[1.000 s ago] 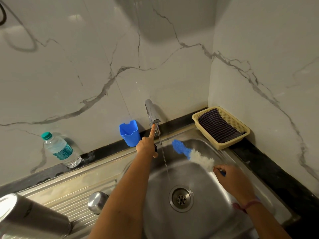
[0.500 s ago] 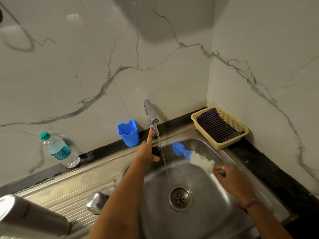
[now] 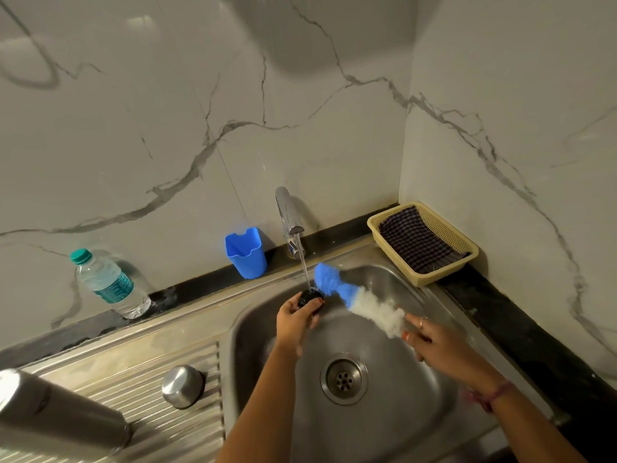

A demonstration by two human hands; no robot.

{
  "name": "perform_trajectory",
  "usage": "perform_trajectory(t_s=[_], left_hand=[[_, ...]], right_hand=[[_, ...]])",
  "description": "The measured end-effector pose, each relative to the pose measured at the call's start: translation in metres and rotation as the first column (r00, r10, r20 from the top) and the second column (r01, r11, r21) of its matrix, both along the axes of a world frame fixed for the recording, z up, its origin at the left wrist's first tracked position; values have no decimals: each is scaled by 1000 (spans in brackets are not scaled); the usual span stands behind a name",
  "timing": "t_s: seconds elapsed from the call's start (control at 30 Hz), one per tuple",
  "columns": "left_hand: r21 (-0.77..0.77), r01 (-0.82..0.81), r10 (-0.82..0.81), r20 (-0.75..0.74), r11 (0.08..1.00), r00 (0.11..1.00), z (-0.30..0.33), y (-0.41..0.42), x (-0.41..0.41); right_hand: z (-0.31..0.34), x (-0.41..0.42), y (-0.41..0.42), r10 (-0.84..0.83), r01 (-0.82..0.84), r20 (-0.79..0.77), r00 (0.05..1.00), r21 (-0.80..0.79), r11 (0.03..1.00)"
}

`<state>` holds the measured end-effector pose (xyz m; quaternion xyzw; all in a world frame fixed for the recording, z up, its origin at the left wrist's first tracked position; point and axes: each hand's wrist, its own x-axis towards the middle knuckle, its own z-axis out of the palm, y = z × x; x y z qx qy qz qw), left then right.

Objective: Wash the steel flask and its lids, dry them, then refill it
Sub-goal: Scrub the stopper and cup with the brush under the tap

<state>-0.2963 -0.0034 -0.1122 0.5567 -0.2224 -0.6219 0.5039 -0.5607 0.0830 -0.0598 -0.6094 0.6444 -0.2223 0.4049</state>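
Grip round black lid (under water)

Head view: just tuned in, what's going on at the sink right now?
A person is washing flask parts. The left hand holds a small black lid under the tap's running water. The right hand holds a blue-and-white bottle brush beside the lid. The steel flask and a steel cap lie on the drainboard, untouched.
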Motion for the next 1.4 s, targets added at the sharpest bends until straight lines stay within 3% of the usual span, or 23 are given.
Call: perform_trajectory(t_s=[0.1, 0.23, 0.5, 0.63, 0.77, 0.97, 1.23, 1.4], left_hand=[[15, -84, 85, -172, 996, 981, 4, 6, -7], [29, -139, 142, -225, 990, 964, 6, 7, -6], [-24, -28, 23, -181, 999, 983, 11, 18, 0], [-32, -97, 90, -187, 995, 978, 14, 17, 0], [0, -145, 143, -180, 989, 973, 14, 11, -3], [-22, -16, 13, -137, 1000, 990, 16, 16, -15], [62, -212, 220, -172, 975, 960, 17, 8, -6], [40, -110, 115, -137, 993, 984, 18, 10, -17]], right_hand=[[6, 11, 3, 93, -93, 4, 996, -26, 995], [7, 21, 1, 104, -104, -28, 994, 3, 995], [10, 34, -15, 48, -49, 4, 999, 117, 992], [8, 39, -5, 49, -49, 6, 999, 137, 989], [12, 44, 4, 41, -34, -60, 997, 117, 993], [34, 59, -8, 46, -40, -180, 983, 34, 999], [37, 56, 5, 125, -112, -217, 968, 72, 991], [39, 56, -4, 86, -77, -283, 955, 41, 996]])
